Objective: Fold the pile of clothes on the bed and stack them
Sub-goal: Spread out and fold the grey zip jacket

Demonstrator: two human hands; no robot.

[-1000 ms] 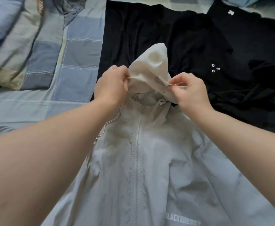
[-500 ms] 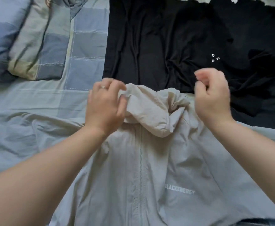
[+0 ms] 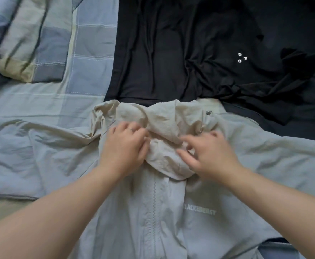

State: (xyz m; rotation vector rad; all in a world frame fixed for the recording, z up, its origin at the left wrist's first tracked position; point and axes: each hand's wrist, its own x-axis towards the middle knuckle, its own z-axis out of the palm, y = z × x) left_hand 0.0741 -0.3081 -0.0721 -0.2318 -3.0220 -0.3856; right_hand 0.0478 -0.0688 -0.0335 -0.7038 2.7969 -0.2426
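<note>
Left hand (image 3: 125, 148): back uppermost, fingers bent down onto the left flank of the hood (image 3: 164, 128), a ring (image 3: 131, 129) on one finger; whether it pinches cloth or merely presses cannot be told through the blur. Right hand (image 3: 212, 156): fingers spread and only loosely bent, laid on the right flank of the hood and gripping nothing. The hood lies turned down over the upper chest of the jacket (image 3: 134, 212), which is spread front-up across the near part of the bed (image 3: 40, 105) with its zip (image 3: 154, 202) closed and running towards the onlooker. Assessment of handling: thin, light, crinkled shell fabric, soft and without stiffness, probably somewhat slippery, so folds are likely to spring or slide unless smoothed flat. Best taken at the seams, namely shoulders, hem corners and sleeve ends, not mid-panel. Writing: a pale chest print (image 3: 199, 212) right of the zip, legible only in part as "LACKE…" with the remainder smeared. Beyond the hood, black garments (image 3: 162, 53) lie loose and unfolded, one bearing small white characters (image 3: 242, 57), too small to read with certainty. A checked pillow (image 3: 31, 43) sits at the far left
</note>
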